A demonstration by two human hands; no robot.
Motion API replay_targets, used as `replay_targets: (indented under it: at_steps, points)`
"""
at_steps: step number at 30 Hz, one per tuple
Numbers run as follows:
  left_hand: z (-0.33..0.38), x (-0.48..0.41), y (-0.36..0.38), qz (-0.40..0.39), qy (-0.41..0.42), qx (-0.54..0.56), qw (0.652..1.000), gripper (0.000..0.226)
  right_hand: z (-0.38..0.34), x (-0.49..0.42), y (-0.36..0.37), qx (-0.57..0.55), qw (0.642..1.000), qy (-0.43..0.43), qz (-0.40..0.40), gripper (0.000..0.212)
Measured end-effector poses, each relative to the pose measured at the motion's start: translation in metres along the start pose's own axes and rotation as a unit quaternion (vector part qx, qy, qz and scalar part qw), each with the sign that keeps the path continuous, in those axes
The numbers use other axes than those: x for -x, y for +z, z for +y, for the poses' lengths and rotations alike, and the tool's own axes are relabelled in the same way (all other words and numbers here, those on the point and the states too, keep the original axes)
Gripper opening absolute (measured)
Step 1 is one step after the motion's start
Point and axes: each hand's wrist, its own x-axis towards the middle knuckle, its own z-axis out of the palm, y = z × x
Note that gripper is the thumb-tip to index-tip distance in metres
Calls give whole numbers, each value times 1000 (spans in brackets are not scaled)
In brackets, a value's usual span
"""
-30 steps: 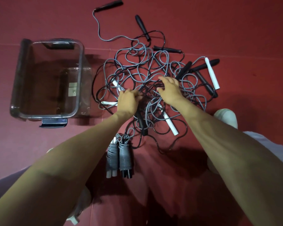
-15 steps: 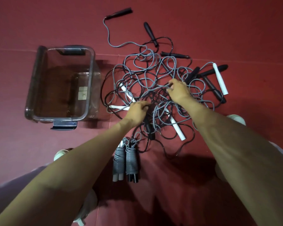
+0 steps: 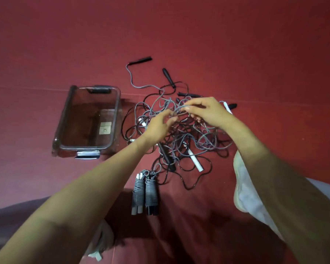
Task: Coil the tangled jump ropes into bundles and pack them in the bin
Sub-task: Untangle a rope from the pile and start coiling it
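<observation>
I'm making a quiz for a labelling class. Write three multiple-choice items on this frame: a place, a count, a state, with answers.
1. Where is the clear bin, relative to the rope tangle? A. left B. right C. on top
2. How many coiled bundles lie on the red floor? A. none B. two C. five
3. What are the left hand and right hand doing? A. lying flat on the floor B. pinching a grey cord above the tangle C. lifting the bin
Answers: 1 A, it sits left of the pile. 2 B, two wrapped bundles lie side by side. 3 B, fingers of both close on the cord.
</observation>
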Motion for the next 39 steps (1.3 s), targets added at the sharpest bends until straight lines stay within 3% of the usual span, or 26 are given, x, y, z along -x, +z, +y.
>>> replay_targets:
  at_steps: [4,8,10,14,17,20,22,23,25,29,31,33,35,37,39]
  points:
    - [46,30,-23,53,-26,152,987,17,-50,19,-22,58,997,-14,46,9]
    - [107,57,-48,100,-59,368,923,21,-74,38,-35,150,988,34,-30,4]
    - [133,70,-61,97,-68,429,896,22,-78,53,-38,229,969,57,-68,14]
    - [156,93,-85,68,-70,371,923,23,-99,79,-44,188,981,29,-36,22]
    - [159,102,-93,45,-59,300,951,19,-137,89,-46,44,999,-11,5,13]
    - [159,109,-89,-34,-12,218,975,3,-173,91,-45,-52,997,-43,41,14]
    - [157,110,-83,-67,6,171,983,21,-188,87,-39,-124,990,-46,48,12]
    - [156,110,-81,-70,12,159,985,23,-192,84,-35,-152,986,-45,46,11]
    - [152,106,-78,-65,34,142,987,5,-195,78,-26,-177,982,-45,52,12]
    - [149,97,-85,-14,16,220,975,19,-178,64,-18,-210,974,0,89,30]
    - [151,91,-92,12,1,299,954,22,-152,57,-13,-160,985,51,37,29]
    - [152,84,-101,16,-16,363,931,23,-121,58,-3,15,993,85,-84,42]
    - [148,77,-105,14,-45,404,914,24,-95,58,12,156,961,103,-204,46]
    - [143,74,-105,20,-69,406,911,25,-77,58,26,223,943,96,-230,34]
    - [140,71,-105,29,-78,395,915,25,-66,56,34,274,941,68,-185,19]
